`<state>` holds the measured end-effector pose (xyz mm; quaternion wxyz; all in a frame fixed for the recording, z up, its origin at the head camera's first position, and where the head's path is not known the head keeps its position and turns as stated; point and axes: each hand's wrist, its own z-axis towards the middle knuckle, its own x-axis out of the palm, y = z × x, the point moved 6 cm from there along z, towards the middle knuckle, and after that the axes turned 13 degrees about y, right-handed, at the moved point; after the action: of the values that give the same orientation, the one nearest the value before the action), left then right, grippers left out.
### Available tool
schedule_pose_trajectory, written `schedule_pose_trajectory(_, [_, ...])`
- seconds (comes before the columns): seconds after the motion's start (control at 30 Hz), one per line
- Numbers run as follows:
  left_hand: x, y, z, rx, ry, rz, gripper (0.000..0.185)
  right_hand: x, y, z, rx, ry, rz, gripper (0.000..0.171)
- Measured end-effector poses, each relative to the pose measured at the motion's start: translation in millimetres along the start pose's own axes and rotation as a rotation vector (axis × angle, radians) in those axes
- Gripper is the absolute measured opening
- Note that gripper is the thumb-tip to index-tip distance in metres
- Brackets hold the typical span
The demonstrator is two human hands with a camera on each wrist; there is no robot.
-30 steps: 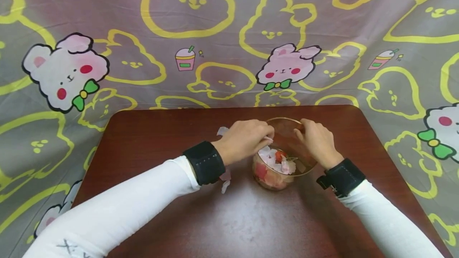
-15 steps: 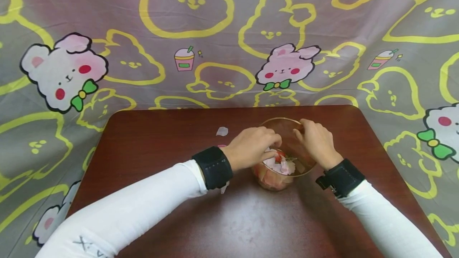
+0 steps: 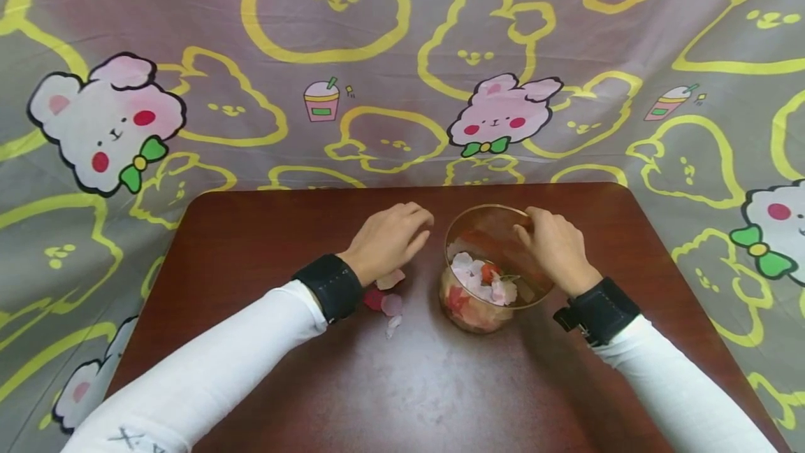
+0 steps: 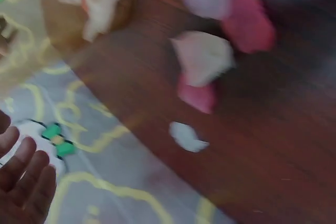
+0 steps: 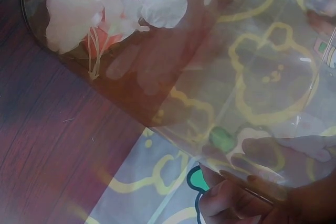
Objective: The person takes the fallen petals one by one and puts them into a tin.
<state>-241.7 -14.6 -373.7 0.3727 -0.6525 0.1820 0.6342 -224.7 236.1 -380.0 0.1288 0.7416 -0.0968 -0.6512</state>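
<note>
The cup [image 3: 497, 257] is looking like clear, glossy plastic, catching reflections. Petals [image 3: 483, 282] inside it are showing as thin, soft, matt fabric. The bench [image 3: 440, 383] under the cup is showing dark wood grain with a smooth, faintly shiny finish. Behind the cup, the printed cloth [image 3: 402, 61] is hanging matt and creased.

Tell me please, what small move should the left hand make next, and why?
Probably the left hand should lower onto the loose petals beside its wrist and pinch one. It hovers over the table holding nothing, while the right hand grips the rim of the tilted glass bowl, which already holds pink and red petals. Several petals lie outside the bowl.
</note>
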Motion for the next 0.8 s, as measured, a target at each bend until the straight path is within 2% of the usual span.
schedule_pose_trajectory(0.1, [14.8, 25.2, -6.5, -0.086, 0.062, -0.016, 0.014, 0.1, -0.1, -0.2, 0.001, 0.008, 0.0, 0.017])
schedule_pose_trajectory(0.23, [38.0, 60.9, -16.7, -0.194, 0.176, -0.031, 0.021, 0.6, -0.3, 0.5, 0.003, 0.011, -0.002, 0.017])
schedule_pose_trajectory(0.37, [51.8, 82.7, -26.3, -0.276, 0.254, -0.018, 0.028, 0.0, -0.9, 0.8, 0.006, 0.005, -0.005, 0.018])
schedule_pose_trajectory(0.47, [61.7, 86.4, -29.9, -0.278, 0.287, 0.005, 0.029, -0.2, -0.7, 0.6, 0.01, 0.009, -0.002, 0.017])
schedule_pose_trajectory(0.63, [80.6, 79.5, -31.0, -0.214, 0.346, 0.056, 0.028, -0.1, 0.1, 0.5, 0.012, 0.018, 0.003, 0.017])
schedule_pose_trajectory(0.8, [87.1, 71.6, -29.8, -0.178, 0.33, 0.118, 0.018, -0.9, -0.5, 0.0, 0.014, 0.015, -0.001, 0.017])
